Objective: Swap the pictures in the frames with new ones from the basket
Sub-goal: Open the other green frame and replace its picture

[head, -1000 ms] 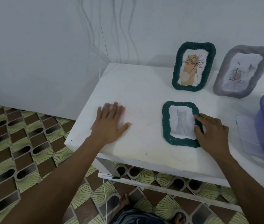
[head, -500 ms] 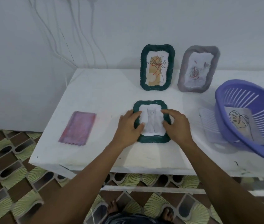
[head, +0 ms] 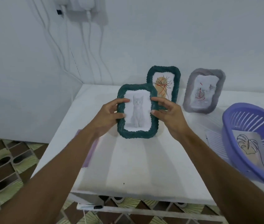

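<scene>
A dark green frame with a grey cat picture [head: 137, 110] is held upright above the white table [head: 137, 167]. My left hand [head: 110, 115] grips its left edge and my right hand [head: 166, 113] grips its right edge. Behind it a second green frame [head: 165, 84] with a red-line drawing leans on the wall. A grey frame [head: 203, 91] leans to its right. The purple basket [head: 241, 117] at the right holds a leaf-drawing picture [head: 249, 147].
A pinkish-purple sheet [head: 90, 152] lies on the table's left side, partly behind my left forearm. A white ribbed sheet [head: 215, 143] lies by the basket. Cables [head: 86, 46] hang down the wall. Patterned floor tiles [head: 6, 167] are on the left.
Both hands took hold of the cat frame, which lay flat on the table, and lifted it upright. The camera view rose and shifted right.
</scene>
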